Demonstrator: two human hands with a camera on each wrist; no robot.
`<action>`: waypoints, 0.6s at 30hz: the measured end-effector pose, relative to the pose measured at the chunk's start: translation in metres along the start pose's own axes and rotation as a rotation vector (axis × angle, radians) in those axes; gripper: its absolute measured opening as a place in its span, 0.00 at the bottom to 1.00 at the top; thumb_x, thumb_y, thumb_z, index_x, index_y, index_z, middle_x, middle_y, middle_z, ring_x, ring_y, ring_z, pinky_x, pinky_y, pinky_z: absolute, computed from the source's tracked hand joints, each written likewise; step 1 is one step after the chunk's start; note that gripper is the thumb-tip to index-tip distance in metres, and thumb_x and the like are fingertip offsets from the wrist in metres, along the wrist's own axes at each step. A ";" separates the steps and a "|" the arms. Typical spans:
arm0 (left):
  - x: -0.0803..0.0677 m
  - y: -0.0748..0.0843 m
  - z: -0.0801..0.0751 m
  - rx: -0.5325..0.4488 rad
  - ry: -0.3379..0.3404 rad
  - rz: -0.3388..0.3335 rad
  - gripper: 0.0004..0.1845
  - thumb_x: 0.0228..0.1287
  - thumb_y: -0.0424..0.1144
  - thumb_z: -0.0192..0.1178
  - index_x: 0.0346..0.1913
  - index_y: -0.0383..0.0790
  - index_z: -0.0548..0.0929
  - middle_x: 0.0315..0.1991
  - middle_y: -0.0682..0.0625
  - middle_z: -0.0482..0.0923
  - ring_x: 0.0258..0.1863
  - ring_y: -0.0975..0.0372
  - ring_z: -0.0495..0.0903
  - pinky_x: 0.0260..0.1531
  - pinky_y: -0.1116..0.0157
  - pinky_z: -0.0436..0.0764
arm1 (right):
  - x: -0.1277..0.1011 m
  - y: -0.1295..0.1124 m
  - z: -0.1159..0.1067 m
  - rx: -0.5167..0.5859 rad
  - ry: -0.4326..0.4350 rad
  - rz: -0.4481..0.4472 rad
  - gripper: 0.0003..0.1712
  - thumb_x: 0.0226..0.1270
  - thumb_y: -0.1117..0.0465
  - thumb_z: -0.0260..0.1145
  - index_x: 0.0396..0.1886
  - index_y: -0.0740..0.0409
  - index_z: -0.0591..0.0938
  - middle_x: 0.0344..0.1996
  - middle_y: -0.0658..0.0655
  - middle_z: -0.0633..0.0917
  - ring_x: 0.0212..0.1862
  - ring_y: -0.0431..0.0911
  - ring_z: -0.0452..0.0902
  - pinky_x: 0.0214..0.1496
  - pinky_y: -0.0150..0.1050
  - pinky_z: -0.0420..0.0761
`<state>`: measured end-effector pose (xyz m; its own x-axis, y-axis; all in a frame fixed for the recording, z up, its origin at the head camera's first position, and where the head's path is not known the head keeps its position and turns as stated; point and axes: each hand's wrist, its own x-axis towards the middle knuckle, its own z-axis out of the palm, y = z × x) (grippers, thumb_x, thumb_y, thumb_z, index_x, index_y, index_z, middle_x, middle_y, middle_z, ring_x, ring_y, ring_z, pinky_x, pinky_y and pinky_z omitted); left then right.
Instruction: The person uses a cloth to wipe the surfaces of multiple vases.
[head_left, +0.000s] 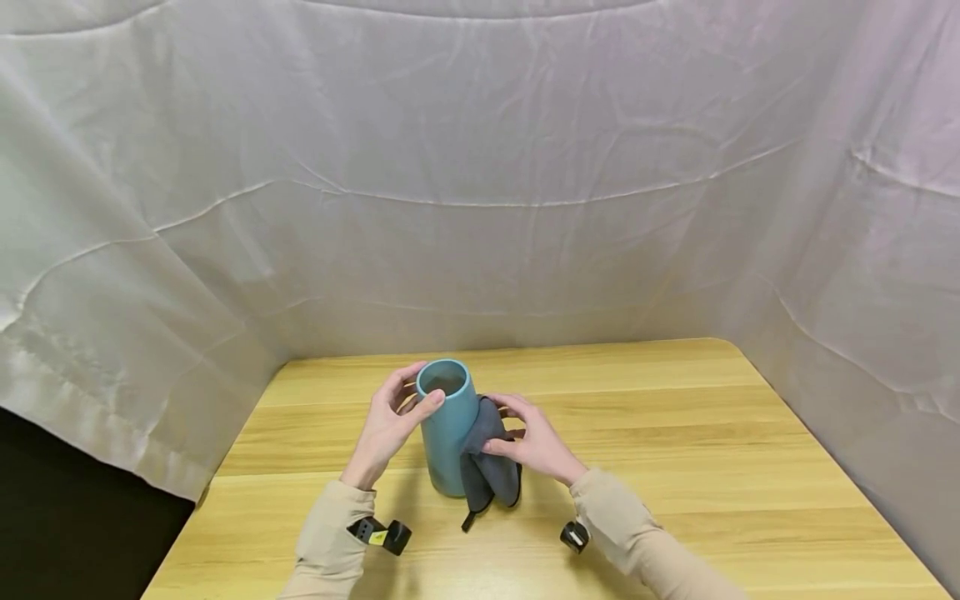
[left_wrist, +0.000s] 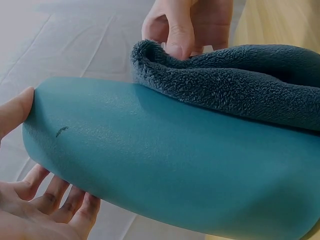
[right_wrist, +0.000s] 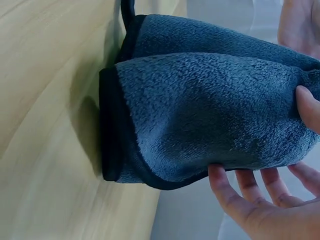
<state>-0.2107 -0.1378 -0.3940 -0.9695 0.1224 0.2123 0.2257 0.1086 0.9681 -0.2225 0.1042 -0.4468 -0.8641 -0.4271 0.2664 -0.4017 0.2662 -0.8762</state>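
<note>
A tall blue-teal vase (head_left: 442, 437), narrower toward its round open mouth, stands on the wooden table. My left hand (head_left: 384, 429) grips it near the rim, thumb on the near side and fingers round the far left side. A small dark mark shows on the vase wall (left_wrist: 165, 155) in the left wrist view. Against the vase's right side hangs a dark grey-blue fuzzy towel (head_left: 486, 462) with black edging, folded over. My right hand (head_left: 536, 442) holds this towel (right_wrist: 215, 110) between thumb and fingers, pressed to the vase. The towel hides part of the vase's lower right side.
Light wood boards make up the tabletop (head_left: 675, 450). Pale grey fabric (head_left: 480, 250) hangs behind it and on both sides. A dark area (head_left: 67, 517) lies past the left edge. Each forearm wears a small black camera (head_left: 574, 536) at the wrist.
</note>
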 end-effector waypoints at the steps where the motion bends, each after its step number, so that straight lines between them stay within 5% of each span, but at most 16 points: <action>1: 0.000 0.000 0.000 0.002 0.001 0.001 0.29 0.66 0.33 0.65 0.69 0.40 0.71 0.64 0.42 0.73 0.64 0.51 0.74 0.71 0.59 0.72 | -0.001 0.001 0.001 0.003 0.002 0.000 0.39 0.61 0.63 0.75 0.71 0.60 0.72 0.62 0.66 0.77 0.59 0.61 0.76 0.57 0.54 0.85; 13: 0.000 0.000 0.000 -0.008 0.004 -0.007 0.30 0.65 0.33 0.66 0.69 0.40 0.71 0.64 0.42 0.73 0.64 0.51 0.74 0.74 0.52 0.69 | 0.005 -0.017 -0.001 0.032 0.068 0.011 0.38 0.60 0.63 0.76 0.70 0.57 0.73 0.59 0.62 0.79 0.58 0.56 0.77 0.55 0.50 0.85; 18: 0.000 0.000 0.001 -0.008 0.001 -0.008 0.30 0.65 0.33 0.66 0.69 0.40 0.71 0.65 0.41 0.73 0.65 0.50 0.73 0.74 0.50 0.68 | 0.013 -0.036 -0.004 0.034 0.127 -0.049 0.38 0.60 0.63 0.75 0.70 0.55 0.74 0.57 0.62 0.79 0.56 0.56 0.77 0.51 0.49 0.85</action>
<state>-0.2108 -0.1372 -0.3943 -0.9714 0.1202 0.2049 0.2174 0.1017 0.9708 -0.2205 0.0928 -0.4100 -0.8758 -0.3258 0.3561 -0.4359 0.2173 -0.8734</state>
